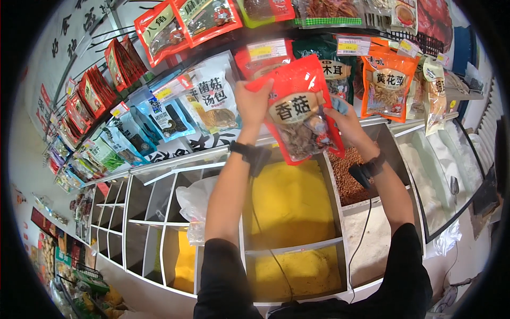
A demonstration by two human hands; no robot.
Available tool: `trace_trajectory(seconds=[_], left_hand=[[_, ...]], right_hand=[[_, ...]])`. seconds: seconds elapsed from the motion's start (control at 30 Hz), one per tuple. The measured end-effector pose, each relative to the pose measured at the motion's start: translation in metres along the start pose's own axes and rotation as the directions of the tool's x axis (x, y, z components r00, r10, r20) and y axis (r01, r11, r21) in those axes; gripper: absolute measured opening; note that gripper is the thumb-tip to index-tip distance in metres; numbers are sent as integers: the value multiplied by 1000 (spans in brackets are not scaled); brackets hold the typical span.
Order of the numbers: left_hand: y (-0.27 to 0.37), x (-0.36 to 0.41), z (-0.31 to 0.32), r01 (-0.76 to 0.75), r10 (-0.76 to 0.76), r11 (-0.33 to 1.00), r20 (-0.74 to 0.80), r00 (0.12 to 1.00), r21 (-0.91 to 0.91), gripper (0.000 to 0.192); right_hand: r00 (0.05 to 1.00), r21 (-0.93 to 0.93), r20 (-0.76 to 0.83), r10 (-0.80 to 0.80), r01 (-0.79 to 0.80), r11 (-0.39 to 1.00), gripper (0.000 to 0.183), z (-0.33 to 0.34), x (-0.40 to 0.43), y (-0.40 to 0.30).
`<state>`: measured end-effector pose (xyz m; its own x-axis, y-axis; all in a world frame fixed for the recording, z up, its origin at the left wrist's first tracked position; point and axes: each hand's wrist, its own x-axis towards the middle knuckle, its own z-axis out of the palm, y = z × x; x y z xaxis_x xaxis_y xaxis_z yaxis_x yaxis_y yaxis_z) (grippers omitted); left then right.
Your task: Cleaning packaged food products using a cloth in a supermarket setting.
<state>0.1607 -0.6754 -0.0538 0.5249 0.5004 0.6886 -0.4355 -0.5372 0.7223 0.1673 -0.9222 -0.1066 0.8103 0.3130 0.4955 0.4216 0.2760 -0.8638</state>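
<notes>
A red plastic pouch of dried mushrooms (pixel 299 113) is held up in front of the hanging packets, tilted slightly, with large writing above its see-through window. My left hand (pixel 254 104) grips its upper left corner between thumb and fingers. Lower on the opposite edge, my right hand (pixel 346 118) pinches the pouch, its fingers partly hidden behind it. Another red packet (pixel 261 57) hangs just behind, partly covered. Both wrists carry black straps with small devices, and thin cables run down from them.
Below the pouch are a bin of yellow grain meal (pixel 293 199), a bin of reddish-brown beans or kernels (pixel 350 171) and a bin of white flour-like powder (pixel 368 243). White mushroom packets (pixel 213 93) and orange packets (pixel 388 85) hang alongside. A clear plastic bag (pixel 197 203) lies over the left dividers.
</notes>
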Motion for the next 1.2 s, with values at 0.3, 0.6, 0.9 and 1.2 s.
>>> trace_trajectory(seconds=[0.3,0.6,0.9,1.2], left_hand=[[28,36,17,-118,125,990,-101,987,74,50],[44,42,31,-62,85,987,-151,985,149,52],[29,57,21,-119,154,980,-221,963,163,49],[19,70,9,-115,152,968,-159,975,224,52]], right_hand=[[993,58,-18,-117,118,991,40,-1,46,1],[985,86,-13,-170,170,982,44,1,60,19],[966,118,-8,-259,258,959,39,18,64,12],[977,73,-75,-201,206,976,41,28,60,21]])
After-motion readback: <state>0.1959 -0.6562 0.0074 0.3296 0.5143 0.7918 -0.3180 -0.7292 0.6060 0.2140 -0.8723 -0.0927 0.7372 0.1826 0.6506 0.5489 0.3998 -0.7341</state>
